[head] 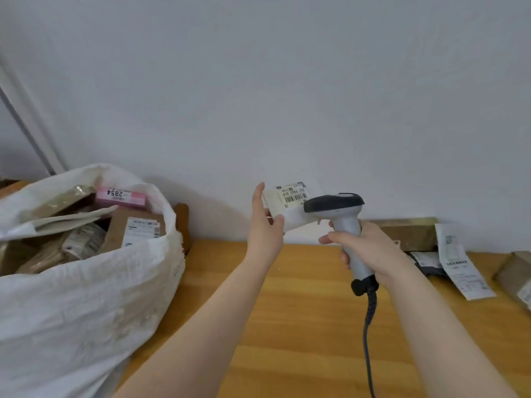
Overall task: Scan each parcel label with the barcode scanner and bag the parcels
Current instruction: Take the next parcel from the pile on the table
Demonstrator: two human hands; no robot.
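Note:
My left hand (265, 222) holds a small white parcel (290, 206) up in front of the wall, its barcode label (293, 192) facing me. My right hand (365, 248) grips the handle of a grey barcode scanner (340, 214), whose dark head points at the parcel from the right and overlaps its lower right corner. The scanner's cable (369, 326) hangs down over the table. A large white woven bag (86, 297) stands open at the left, filled with several parcels, among them a pink box (120, 196) and a brown box (135, 231).
The wooden table (301, 326) runs under both arms. At its right end lie a brown box (408, 234), a white packet with a label (459, 265), a dark packet (428, 262) and another brown box (514, 274) at the frame edge. The wall stands close behind.

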